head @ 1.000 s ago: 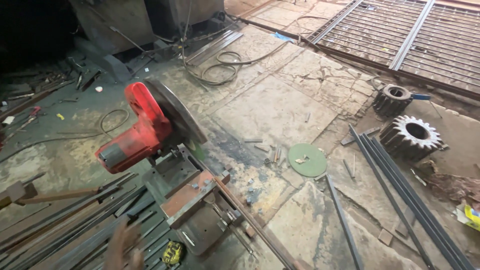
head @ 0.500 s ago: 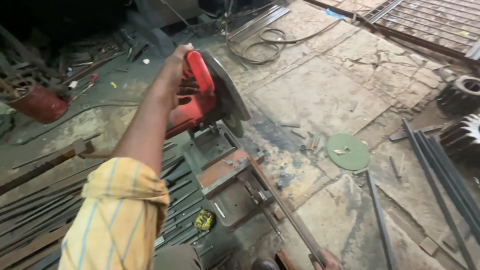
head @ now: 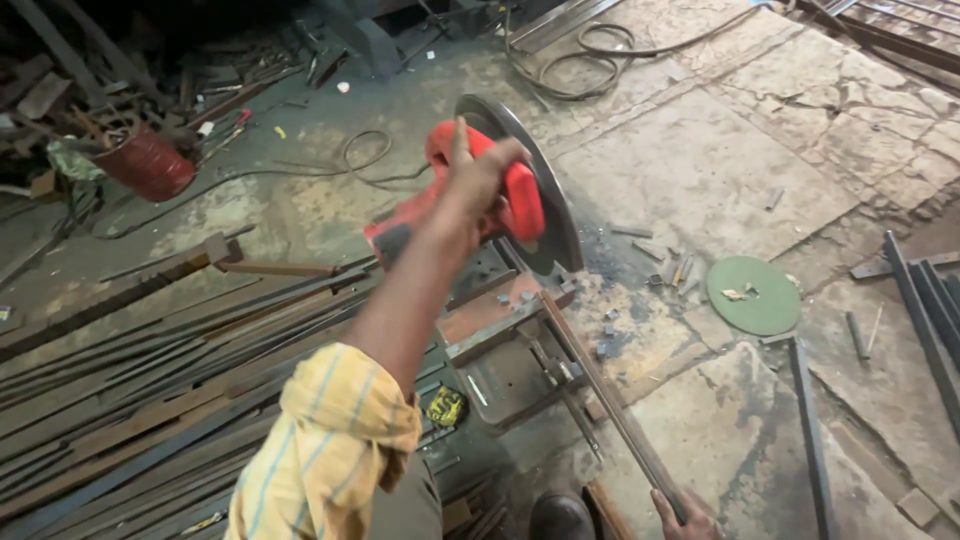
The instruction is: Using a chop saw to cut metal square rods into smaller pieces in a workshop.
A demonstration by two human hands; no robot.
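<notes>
My left hand (head: 482, 168) grips the top handle of a red chop saw (head: 520, 205), whose grey blade guard (head: 555, 215) is raised above the saw's base (head: 500, 340). My arm in a yellow striped sleeve (head: 335, 450) stretches up from the lower left. A long thin steel bar (head: 600, 390) lies across the saw's vise and runs toward the bottom edge. My right hand (head: 688, 518) holds the near end of that bar at the bottom of the frame.
Many long steel bars (head: 150, 370) are piled on the floor to the left. A green cutting disc (head: 752, 295) lies on the stone floor at right, with more bars (head: 930, 320) beyond it. A red bucket (head: 150, 160) and coiled cable (head: 590, 50) sit farther back.
My left arm has gone from reaching to gripping the saw handle. The view has swung left and down, and my right hand on the bar now shows at the bottom.
</notes>
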